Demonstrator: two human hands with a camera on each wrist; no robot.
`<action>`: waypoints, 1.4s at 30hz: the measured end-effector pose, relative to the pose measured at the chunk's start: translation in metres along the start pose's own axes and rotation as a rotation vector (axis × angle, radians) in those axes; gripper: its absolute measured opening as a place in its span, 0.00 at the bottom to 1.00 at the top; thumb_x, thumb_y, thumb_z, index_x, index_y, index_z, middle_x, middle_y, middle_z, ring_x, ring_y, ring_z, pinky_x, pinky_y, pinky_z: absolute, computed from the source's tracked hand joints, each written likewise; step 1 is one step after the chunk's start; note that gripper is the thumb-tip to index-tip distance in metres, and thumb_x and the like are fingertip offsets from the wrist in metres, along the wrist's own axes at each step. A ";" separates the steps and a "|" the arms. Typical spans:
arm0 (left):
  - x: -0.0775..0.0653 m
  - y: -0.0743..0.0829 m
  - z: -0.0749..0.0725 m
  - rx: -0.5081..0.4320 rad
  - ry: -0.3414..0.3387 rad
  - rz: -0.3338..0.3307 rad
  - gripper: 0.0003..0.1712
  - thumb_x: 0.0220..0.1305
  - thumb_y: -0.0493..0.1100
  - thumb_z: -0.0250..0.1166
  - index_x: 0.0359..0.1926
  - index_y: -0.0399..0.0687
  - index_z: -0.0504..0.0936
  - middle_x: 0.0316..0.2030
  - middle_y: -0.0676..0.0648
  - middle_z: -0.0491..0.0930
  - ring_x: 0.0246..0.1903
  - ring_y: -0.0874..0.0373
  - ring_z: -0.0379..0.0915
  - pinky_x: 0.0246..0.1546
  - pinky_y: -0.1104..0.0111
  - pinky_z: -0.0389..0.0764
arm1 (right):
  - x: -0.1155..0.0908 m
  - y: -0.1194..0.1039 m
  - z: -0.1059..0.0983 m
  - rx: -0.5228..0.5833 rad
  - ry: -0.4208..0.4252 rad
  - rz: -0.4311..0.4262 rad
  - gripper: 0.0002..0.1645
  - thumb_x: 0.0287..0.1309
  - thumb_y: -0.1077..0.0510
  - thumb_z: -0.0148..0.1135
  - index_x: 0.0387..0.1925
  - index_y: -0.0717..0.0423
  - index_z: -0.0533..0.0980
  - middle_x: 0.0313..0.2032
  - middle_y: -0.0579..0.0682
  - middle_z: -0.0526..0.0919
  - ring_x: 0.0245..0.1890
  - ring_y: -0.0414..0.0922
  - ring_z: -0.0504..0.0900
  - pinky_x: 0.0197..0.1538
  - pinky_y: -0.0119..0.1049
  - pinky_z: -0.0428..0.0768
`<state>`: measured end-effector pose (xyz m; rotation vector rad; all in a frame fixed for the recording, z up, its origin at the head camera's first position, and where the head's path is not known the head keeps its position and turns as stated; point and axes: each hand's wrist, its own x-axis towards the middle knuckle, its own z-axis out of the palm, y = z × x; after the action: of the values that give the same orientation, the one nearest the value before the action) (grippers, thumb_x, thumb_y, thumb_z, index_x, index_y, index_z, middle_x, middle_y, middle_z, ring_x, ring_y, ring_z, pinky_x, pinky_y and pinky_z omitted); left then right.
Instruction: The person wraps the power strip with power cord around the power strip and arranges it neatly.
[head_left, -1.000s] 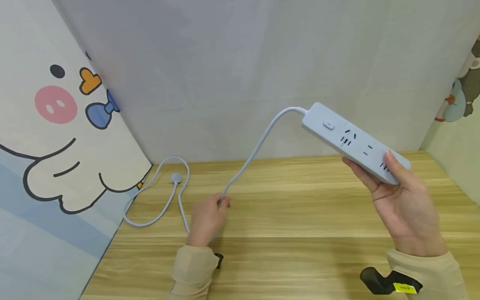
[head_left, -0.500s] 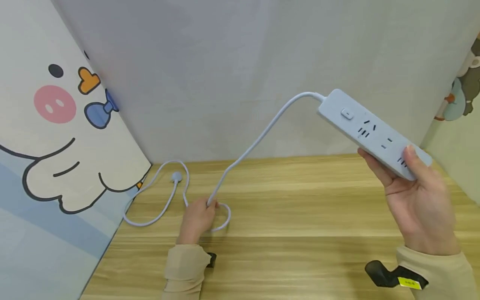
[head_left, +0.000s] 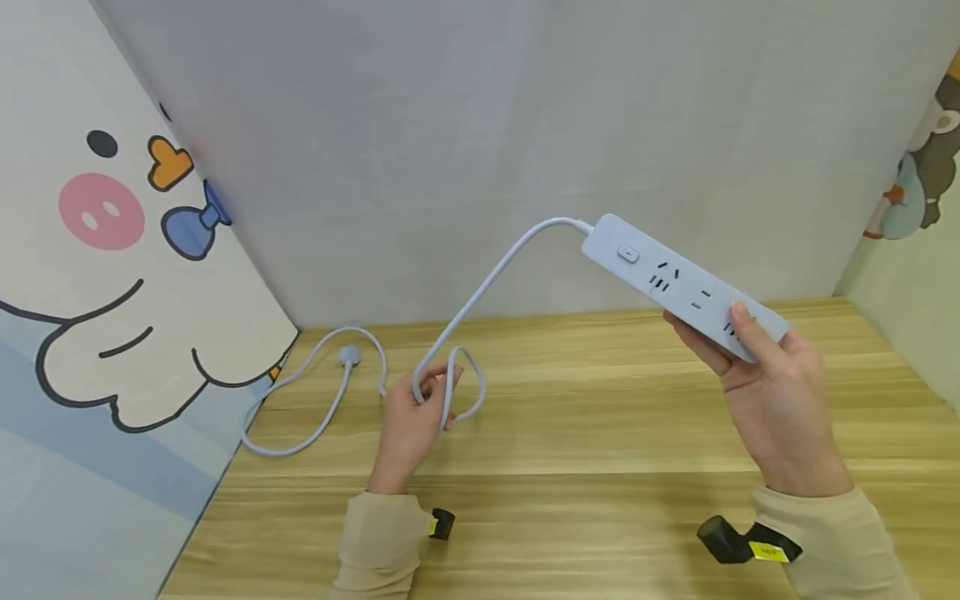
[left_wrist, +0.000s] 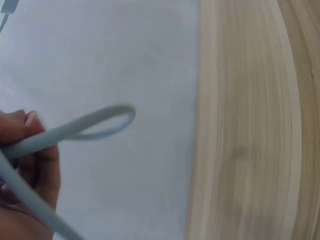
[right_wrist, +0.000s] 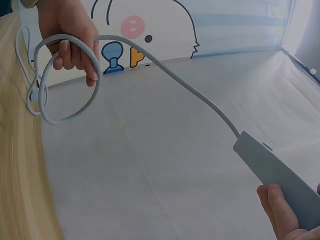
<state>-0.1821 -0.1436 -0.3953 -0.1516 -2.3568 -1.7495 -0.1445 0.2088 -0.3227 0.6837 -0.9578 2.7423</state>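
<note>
A white power strip (head_left: 675,279) is held tilted above the table by my right hand (head_left: 780,400), thumb on its socket face and fingers underneath. From its raised left end the white cord (head_left: 491,279) arches down to my left hand (head_left: 411,425). There the curled fingers grip the cord, and a loop of it hangs around them, seen as a ring in the right wrist view. In the left wrist view the cord (left_wrist: 75,127) crosses the fingers. Beyond my left hand, the remaining cord curves over the table to the plug (head_left: 349,356).
The wood-grain table (head_left: 585,425) meets a pale backdrop (head_left: 487,125) along its far edge. A cartoon-printed panel (head_left: 150,333) stands at the left, another printed panel (head_left: 922,267) at the right. Black wrist cameras (head_left: 738,542) sit by both sleeves.
The right hand has carried the power strip right and up, then back left and lower. My left hand moved left, then rose slightly, and a loop of cord now shows at it.
</note>
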 end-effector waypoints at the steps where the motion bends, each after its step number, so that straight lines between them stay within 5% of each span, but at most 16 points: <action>1: 0.000 0.001 0.000 -0.032 0.032 0.005 0.12 0.73 0.45 0.64 0.48 0.43 0.87 0.16 0.51 0.72 0.15 0.60 0.70 0.17 0.74 0.68 | 0.000 0.001 0.000 -0.015 0.003 0.002 0.21 0.77 0.71 0.39 0.64 0.76 0.69 0.61 0.67 0.79 0.59 0.59 0.82 0.61 0.50 0.76; 7: -0.002 0.005 0.001 -0.042 0.195 0.118 0.11 0.72 0.42 0.64 0.42 0.39 0.87 0.14 0.55 0.62 0.14 0.65 0.53 0.19 0.74 0.58 | 0.000 0.001 -0.003 -0.044 -0.002 0.037 0.21 0.75 0.74 0.39 0.63 0.77 0.70 0.62 0.66 0.78 0.60 0.57 0.82 0.61 0.48 0.77; 14: -0.009 0.010 0.008 -0.035 0.262 0.368 0.10 0.72 0.39 0.58 0.36 0.35 0.78 0.16 0.56 0.63 0.15 0.66 0.55 0.17 0.71 0.60 | 0.001 0.005 -0.004 -0.067 -0.023 0.094 0.23 0.73 0.77 0.39 0.63 0.76 0.71 0.63 0.63 0.78 0.62 0.55 0.81 0.63 0.45 0.76; 17: -0.010 0.012 0.012 0.049 0.287 0.459 0.11 0.75 0.41 0.54 0.37 0.35 0.74 0.17 0.53 0.64 0.16 0.66 0.56 0.16 0.70 0.61 | 0.001 0.007 -0.003 -0.084 -0.007 0.102 0.23 0.72 0.78 0.41 0.63 0.75 0.72 0.63 0.62 0.79 0.61 0.53 0.82 0.63 0.44 0.76; 22: -0.011 0.019 0.015 0.193 0.415 0.404 0.15 0.80 0.44 0.49 0.39 0.37 0.73 0.18 0.49 0.68 0.18 0.63 0.60 0.19 0.71 0.65 | 0.002 0.008 -0.002 -0.049 0.051 0.074 0.22 0.74 0.75 0.43 0.65 0.73 0.71 0.63 0.61 0.79 0.62 0.52 0.81 0.62 0.44 0.77; 27: -0.013 0.022 0.017 0.087 0.455 0.305 0.19 0.72 0.48 0.65 0.41 0.37 0.69 0.20 0.51 0.68 0.17 0.64 0.61 0.19 0.74 0.64 | 0.002 0.010 -0.003 0.011 0.101 0.031 0.21 0.74 0.73 0.43 0.64 0.74 0.71 0.62 0.62 0.80 0.61 0.54 0.82 0.62 0.45 0.77; 30: -0.013 0.023 0.018 0.027 0.439 0.323 0.20 0.67 0.47 0.70 0.41 0.37 0.71 0.18 0.51 0.68 0.16 0.65 0.61 0.17 0.76 0.63 | 0.002 0.011 -0.004 0.047 0.126 0.017 0.21 0.75 0.71 0.44 0.64 0.74 0.71 0.61 0.64 0.80 0.60 0.56 0.83 0.62 0.46 0.77; 33: -0.014 0.024 0.018 0.022 0.261 0.381 0.10 0.67 0.43 0.69 0.37 0.38 0.83 0.13 0.50 0.68 0.12 0.67 0.57 0.13 0.76 0.60 | 0.002 0.011 -0.005 0.067 0.140 0.004 0.21 0.75 0.70 0.45 0.65 0.74 0.69 0.62 0.64 0.79 0.59 0.58 0.83 0.62 0.46 0.77; 35: -0.015 0.025 0.019 0.020 0.021 0.380 0.10 0.71 0.43 0.66 0.34 0.43 0.89 0.12 0.50 0.70 0.11 0.68 0.53 0.13 0.74 0.57 | 0.003 0.011 -0.006 0.092 0.146 0.001 0.22 0.75 0.69 0.45 0.65 0.73 0.69 0.63 0.65 0.78 0.59 0.58 0.83 0.62 0.46 0.77; 39: -0.018 0.030 0.023 -0.033 -0.533 0.233 0.21 0.78 0.47 0.57 0.28 0.46 0.86 0.27 0.49 0.84 0.12 0.64 0.48 0.16 0.73 0.56 | 0.002 0.011 -0.006 0.173 0.131 0.011 0.22 0.76 0.70 0.43 0.65 0.74 0.68 0.63 0.67 0.78 0.60 0.60 0.82 0.62 0.49 0.76; 42: -0.020 0.031 0.028 -0.044 -0.795 0.156 0.23 0.79 0.48 0.54 0.26 0.44 0.82 0.40 0.49 0.86 0.15 0.60 0.48 0.20 0.74 0.57 | 0.002 0.011 -0.004 0.222 0.099 0.038 0.22 0.76 0.70 0.40 0.66 0.75 0.68 0.63 0.68 0.77 0.61 0.61 0.81 0.63 0.51 0.76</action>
<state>-0.1593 -0.1074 -0.3782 -1.1999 -2.6740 -1.8894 -0.1504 0.2030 -0.3305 0.5602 -0.6594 2.9138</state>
